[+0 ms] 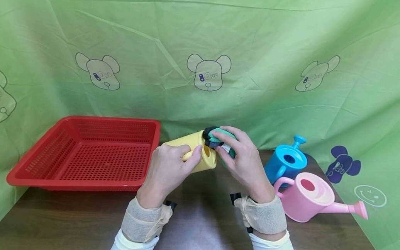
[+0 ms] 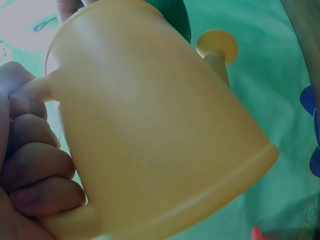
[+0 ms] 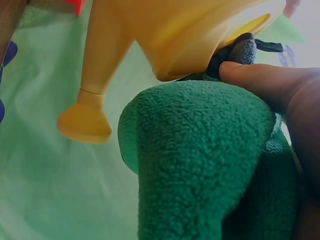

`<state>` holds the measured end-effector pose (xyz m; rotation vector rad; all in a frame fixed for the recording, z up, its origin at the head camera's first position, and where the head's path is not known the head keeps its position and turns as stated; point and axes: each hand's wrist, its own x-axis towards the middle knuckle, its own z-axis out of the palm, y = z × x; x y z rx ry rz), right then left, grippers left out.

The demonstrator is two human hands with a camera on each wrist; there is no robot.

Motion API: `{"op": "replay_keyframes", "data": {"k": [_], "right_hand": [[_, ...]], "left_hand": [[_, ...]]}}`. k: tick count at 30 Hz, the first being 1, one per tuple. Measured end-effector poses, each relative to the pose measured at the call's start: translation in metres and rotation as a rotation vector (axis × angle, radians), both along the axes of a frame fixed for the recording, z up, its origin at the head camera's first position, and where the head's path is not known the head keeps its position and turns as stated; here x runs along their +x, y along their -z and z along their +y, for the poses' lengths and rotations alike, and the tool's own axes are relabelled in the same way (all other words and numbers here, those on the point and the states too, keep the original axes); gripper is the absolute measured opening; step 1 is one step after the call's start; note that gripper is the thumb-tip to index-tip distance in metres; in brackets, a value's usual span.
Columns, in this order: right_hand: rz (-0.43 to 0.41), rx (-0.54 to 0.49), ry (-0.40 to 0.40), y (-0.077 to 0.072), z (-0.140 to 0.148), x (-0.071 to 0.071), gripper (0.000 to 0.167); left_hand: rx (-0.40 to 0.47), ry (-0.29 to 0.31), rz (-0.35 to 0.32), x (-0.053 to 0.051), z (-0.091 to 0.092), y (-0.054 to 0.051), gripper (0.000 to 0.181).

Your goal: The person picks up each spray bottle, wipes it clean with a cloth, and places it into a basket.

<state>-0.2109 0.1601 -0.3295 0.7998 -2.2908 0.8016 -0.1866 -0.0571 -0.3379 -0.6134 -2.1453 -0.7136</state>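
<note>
Left hand (image 1: 169, 165) curled round handle (image 2: 75, 222) of yellow can (image 1: 192, 139); can tilted, held above table (image 1: 200, 225), mid-scene, top turned right. Right hand (image 1: 244, 159) pinches green cloth (image 1: 222, 133) at can's mouth. Hands apart, near each other. Red basket (image 1: 107, 161) left. Blue can (image 1: 275, 165) far right, pink can (image 1: 302, 202) nearer, beside it.

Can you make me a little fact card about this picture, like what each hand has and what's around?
Left hand: grips the yellow watering can by its handle
Right hand: holds a green cloth against the can's rim
Right side: pink watering can, blue watering can behind it
Left side: red basket
Backdrop: green curtain
</note>
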Motion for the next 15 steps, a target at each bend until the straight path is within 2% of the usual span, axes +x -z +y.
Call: {"op": "replay_keyframes", "data": {"k": [8, 15], "right_hand": [[-0.023, 0.042, 0.016, -0.0007, 0.0013, 0.0007, 0.04], [0.0, 0.078, -0.024, -0.0011, 0.0004, 0.0007, 0.041]], "left_hand": [[0.009, -0.049, 0.027, -0.0009, -0.0015, 0.0003, 0.053], [0.058, -0.094, 0.017, -0.0004, -0.0041, -0.0013, 0.053]]}}
